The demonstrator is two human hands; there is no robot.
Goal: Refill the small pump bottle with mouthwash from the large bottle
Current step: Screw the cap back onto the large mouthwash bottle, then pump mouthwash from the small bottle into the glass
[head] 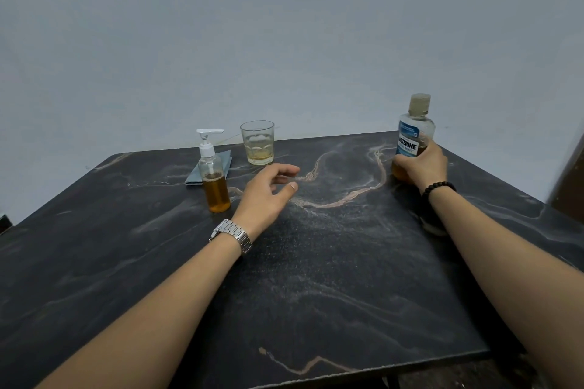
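Note:
The small clear pump bottle (pixel 215 180) stands upright left of centre, white pump head on, about half full of amber liquid. My left hand (pixel 265 196) hovers just right of it with loosely curled fingers, holding nothing. At the far right the large mouthwash bottle (pixel 414 133) stands upright on the table with its cap on. My right hand (pixel 422 166) grips its lower body and hides the base.
A clear drinking glass (pixel 257 147) with a little pale liquid stands behind the pump bottle. A folded grey cloth (pixel 218 161) lies under and behind that bottle. The dark marbled table (pixel 316 278) ends near the grey wall; its front edge is close to me.

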